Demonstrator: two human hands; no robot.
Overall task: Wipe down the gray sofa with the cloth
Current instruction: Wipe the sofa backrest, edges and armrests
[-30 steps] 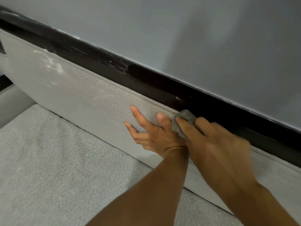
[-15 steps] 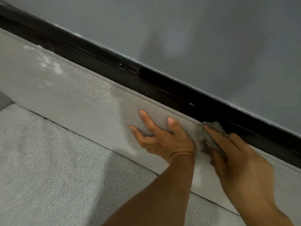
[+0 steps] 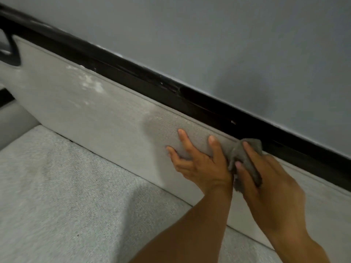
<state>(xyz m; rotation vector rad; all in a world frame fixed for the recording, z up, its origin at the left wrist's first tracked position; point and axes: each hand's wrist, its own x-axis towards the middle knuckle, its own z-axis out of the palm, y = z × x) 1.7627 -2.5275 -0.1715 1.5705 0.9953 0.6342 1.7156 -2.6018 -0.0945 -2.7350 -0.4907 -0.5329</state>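
**Cloth pressed to the top edge of the sofa back**

The gray sofa (image 3: 117, 130) fills the lower left of the view. Its upright backrest (image 3: 76, 103) runs diagonally from upper left to lower right, and the seat cushion (image 3: 57, 186) lies below it. The fabric is light gray with a fine, pebbled weave, and a piped seam runs along the backrest's top edge. A patch of whitish marks (image 3: 91, 84) shows on the backrest near the top, well to the left of the hands. A soft shadow falls on the fabric just left of the left hand.

The cloth (image 3: 237, 154) is a small, crumpled piece of darker gray. It sits at the top seam of the backrest, just under the glossy black rail (image 3: 133, 73) that separates the sofa from the blue-gray wall (image 3: 209, 44).

The right hand (image 3: 269, 186) holds the cloth. Its fingers (image 3: 248, 150) lie long over the top of the cloth and the thumb tip tucks in from below, so the cloth is pinched between them and pressed to the sofa.

The left hand (image 3: 201, 166) lies flat on the backrest just beside the cloth. Its fingers (image 3: 185, 138) are spread and straight, and it holds nothing. The two hands nearly touch at the cloth's left edge.
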